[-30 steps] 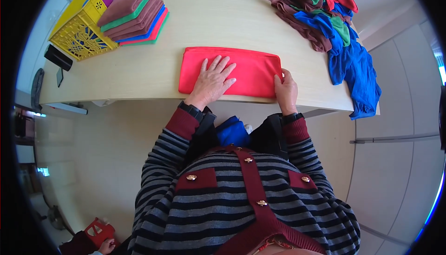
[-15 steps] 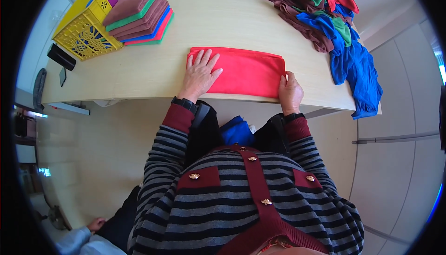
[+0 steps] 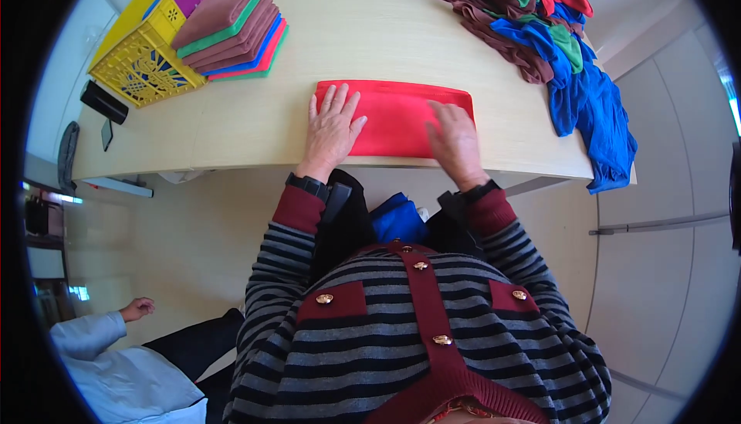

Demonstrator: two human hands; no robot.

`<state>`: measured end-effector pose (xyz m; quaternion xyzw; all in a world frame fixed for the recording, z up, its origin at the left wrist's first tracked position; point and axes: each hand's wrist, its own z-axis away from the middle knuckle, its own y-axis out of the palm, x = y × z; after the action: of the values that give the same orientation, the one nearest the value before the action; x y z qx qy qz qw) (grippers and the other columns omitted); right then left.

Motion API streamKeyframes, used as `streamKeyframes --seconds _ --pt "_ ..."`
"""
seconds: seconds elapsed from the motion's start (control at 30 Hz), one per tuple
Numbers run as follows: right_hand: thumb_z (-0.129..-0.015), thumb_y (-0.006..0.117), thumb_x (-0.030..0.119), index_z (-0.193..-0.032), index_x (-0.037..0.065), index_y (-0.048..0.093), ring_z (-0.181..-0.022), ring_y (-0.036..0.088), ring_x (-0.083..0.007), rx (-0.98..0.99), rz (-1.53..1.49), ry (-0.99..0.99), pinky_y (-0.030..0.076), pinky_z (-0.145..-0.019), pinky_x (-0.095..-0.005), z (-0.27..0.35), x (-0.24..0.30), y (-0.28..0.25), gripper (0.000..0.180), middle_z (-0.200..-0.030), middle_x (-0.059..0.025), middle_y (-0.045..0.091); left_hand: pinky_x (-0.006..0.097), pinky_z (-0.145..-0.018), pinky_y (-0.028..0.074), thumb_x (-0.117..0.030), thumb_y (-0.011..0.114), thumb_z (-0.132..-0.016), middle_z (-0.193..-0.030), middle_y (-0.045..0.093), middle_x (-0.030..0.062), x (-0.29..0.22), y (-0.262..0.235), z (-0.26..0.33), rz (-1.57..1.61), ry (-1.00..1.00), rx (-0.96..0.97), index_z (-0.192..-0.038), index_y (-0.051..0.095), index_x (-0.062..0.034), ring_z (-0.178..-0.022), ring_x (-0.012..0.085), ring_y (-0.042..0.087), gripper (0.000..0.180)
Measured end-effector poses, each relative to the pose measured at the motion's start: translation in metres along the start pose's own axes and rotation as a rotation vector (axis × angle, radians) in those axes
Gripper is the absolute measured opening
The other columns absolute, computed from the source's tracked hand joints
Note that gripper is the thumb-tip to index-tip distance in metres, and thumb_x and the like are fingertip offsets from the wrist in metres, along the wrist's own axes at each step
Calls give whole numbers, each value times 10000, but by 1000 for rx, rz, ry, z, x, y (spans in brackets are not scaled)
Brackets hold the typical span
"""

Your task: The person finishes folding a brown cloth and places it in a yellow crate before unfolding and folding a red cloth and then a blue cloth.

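Observation:
A folded red cloth [image 3: 392, 127] lies flat as a long rectangle along the near edge of the table. My left hand [image 3: 330, 130] rests on its left end, palm down with the fingers spread. Over the right part of the cloth is my right hand [image 3: 455, 142], its fingers stretched out and somewhat blurred, gripping nothing. Whether its fingertips press on the fabric is hard to tell. A neat stack of folded brown, green, blue and red cloths [image 3: 231, 34] sits to the far left.
Beside the stack stands a yellow plastic crate [image 3: 147, 72]. A black cylinder [image 3: 104, 101] and a phone [image 3: 106, 135] lie near the table's left end. Loose cloths [image 3: 532, 34] heap up at the right, hanging over the edge. Another person [image 3: 135, 370] is at lower left.
My right hand has let go of the cloth's right edge and moved left over its surface. My left hand stays put. The other person has come further into view.

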<state>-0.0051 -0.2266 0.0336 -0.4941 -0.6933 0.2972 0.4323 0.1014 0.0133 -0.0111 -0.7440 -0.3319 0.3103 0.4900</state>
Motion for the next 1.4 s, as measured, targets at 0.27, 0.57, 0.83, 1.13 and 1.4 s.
streamKeyframes --seconds 0.27,0.57,0.83,1.13,1.4 --pt "-1013 487 465 -1492 66 431 -1452 330 -389 145 243 79 264 -1183 -510 -9 -39 62 626 -1551 -176 406 534 -1216 179 -422 502 -1020 -1590 369 117 -7 9 -1 45 64 61 -1497 458 -147 -1488 305 295 552" --pt "-1007 480 497 -1509 70 415 -1457 315 -398 119 300 178 264 -1179 -513 -3 -64 47 662 -1555 -173 403 544 -1207 197 -473 471 -1017 -1612 329 115 13 12 -10 28 -69 84 -1521 420 -167 -1508 309 248 592" --pt "-979 547 455 -1467 65 456 -1420 363 -376 42 208 176 310 -1150 -498 -4 -75 45 632 -1510 -177 450 556 -1177 239 -457 509 -996 -1590 369 139 42 12 -3 -57 -197 -2 -1490 464 -144 -1473 328 316 587" --pt "-1008 535 384 -1550 108 348 -1488 287 -356 125 508 206 275 -1171 -537 4 -73 48 637 -1600 -132 348 603 -1154 246 -377 584 -946 -1515 438 201 24 21 19 191 -170 -192 -1463 466 -70 -1430 368 364 613" --pt "-1026 505 334 -1548 107 354 -1508 247 -335 201 184 -70 232 -1199 -514 -37 42 94 589 -1617 -107 324 571 -1215 162 -384 526 -983 -1549 406 178 -4 27 13 104 -13 -81 -1445 504 -77 -1465 342 329 554"
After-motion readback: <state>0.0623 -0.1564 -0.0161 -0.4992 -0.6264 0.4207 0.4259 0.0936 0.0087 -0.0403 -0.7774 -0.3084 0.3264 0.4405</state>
